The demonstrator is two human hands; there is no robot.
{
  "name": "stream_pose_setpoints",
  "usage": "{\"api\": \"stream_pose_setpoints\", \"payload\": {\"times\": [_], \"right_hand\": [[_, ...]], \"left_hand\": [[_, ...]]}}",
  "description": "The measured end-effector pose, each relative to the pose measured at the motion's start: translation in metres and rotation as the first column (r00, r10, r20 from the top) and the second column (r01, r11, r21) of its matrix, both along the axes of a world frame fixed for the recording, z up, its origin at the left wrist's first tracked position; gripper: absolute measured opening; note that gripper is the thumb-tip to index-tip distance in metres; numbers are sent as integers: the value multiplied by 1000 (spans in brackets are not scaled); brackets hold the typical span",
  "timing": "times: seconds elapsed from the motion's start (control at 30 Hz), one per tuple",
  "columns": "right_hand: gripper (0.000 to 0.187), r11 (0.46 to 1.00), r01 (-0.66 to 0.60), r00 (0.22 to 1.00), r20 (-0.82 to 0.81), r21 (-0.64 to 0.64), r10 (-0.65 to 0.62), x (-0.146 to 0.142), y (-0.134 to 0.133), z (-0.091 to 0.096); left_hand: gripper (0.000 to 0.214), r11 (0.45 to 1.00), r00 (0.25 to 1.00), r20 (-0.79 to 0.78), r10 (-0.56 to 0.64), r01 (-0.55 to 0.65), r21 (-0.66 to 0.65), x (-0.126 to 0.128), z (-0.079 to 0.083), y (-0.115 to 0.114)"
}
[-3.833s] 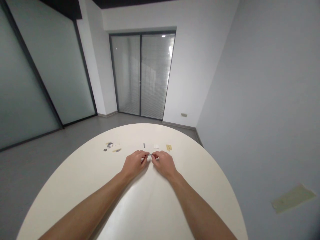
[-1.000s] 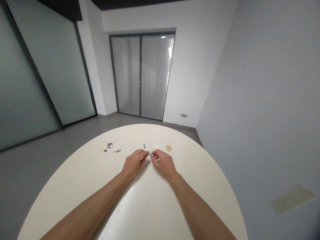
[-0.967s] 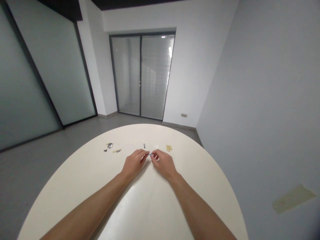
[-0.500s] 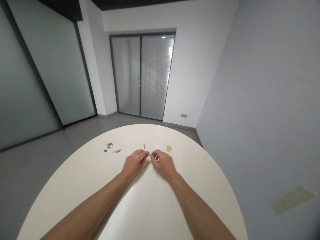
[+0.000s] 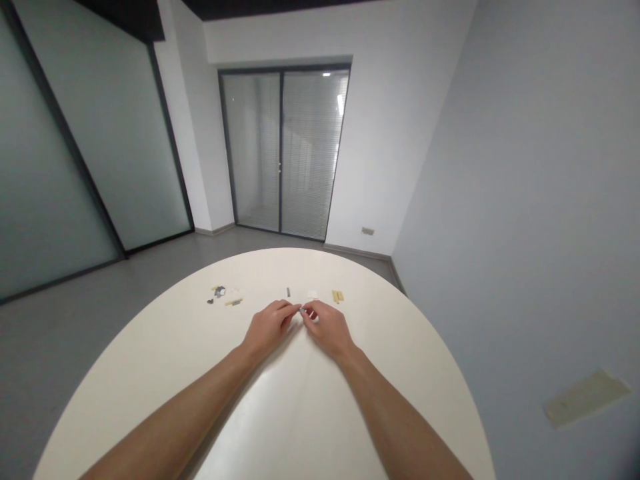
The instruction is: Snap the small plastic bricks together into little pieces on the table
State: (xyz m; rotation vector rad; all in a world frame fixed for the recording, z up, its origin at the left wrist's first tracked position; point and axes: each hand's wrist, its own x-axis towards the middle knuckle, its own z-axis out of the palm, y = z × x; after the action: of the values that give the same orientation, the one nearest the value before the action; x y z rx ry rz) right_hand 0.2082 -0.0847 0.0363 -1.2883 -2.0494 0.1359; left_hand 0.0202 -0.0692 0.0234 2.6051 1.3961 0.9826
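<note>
A small grey stick-shaped piece (image 5: pixel 302 310) is pinched by the right hand (image 5: pixel 327 330), lying left to right; the curled left hand (image 5: pixel 267 327) is just beside it, its hold unclear.

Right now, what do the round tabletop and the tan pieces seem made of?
The tabletop looks like cream laminate or painted board, glossy: a broad sheen runs across it. The tan pieces look matte, perhaps wood or card, but are too small to tell.

A small grey piece (image 5: pixel 302 310), too small to identify, lies roughly level, pinched between the left fingers (image 5: pixel 291 307) and the right fingers (image 5: pixel 309 307), with little of it showing.
</note>
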Motion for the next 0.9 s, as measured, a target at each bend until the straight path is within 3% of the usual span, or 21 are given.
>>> {"api": "stream_pose_setpoints", "payload": {"times": [0.9], "right_hand": [[10, 1000, 0, 999, 32, 14, -1, 1, 3, -2]], "left_hand": [[29, 999, 999, -13, 34, -34, -19, 3, 3, -3]]}}
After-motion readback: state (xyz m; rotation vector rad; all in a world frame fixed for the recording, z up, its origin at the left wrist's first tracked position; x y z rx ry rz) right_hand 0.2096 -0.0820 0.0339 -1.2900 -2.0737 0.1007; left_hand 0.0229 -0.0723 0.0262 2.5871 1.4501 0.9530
